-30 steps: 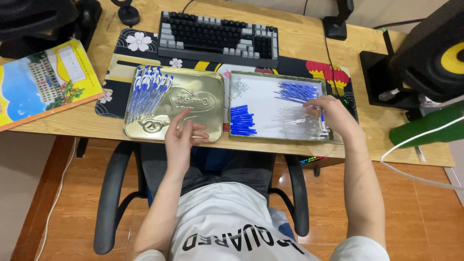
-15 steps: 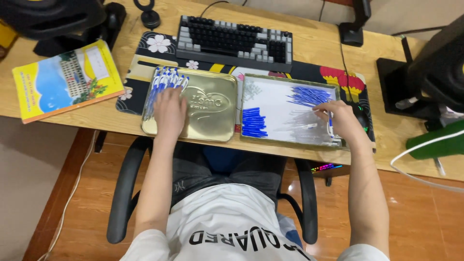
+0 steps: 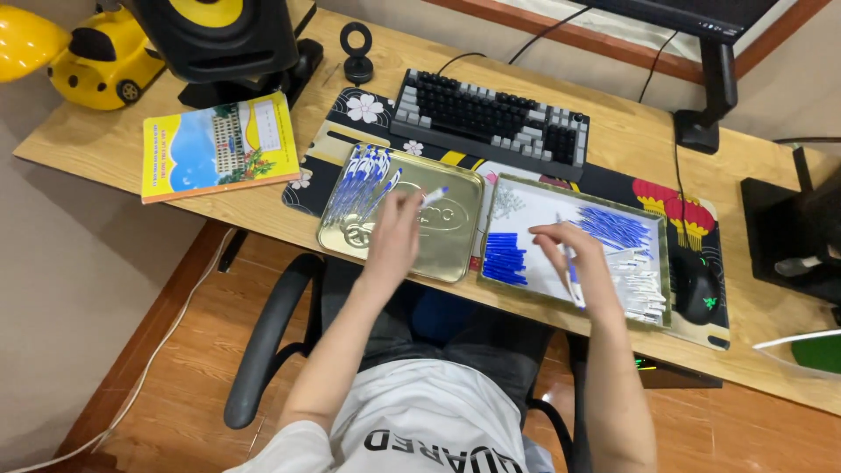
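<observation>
One blue-capped pen [image 3: 434,197] in left hand [image 3: 394,235], above gold tin lid [image 3: 455,229].

- Your yellow booklet [image 3: 219,147] lies flat at the desk's left, its cover showing a building under blue sky.
- A monitor [image 3: 692,10] edge peeks in at the top right, dark, on a black stand.

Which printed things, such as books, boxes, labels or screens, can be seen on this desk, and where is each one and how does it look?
Book: far left of desk, flat, yellow cover with a blue-sky building picture.
Gold tin lid: under the left hand, rectangular, embossed, pens piled at its left end.
Tin tray: under the right hand, white-lined, holding blue pen parts.
Monitor: top right, only its lower edge and stand show.
</observation>
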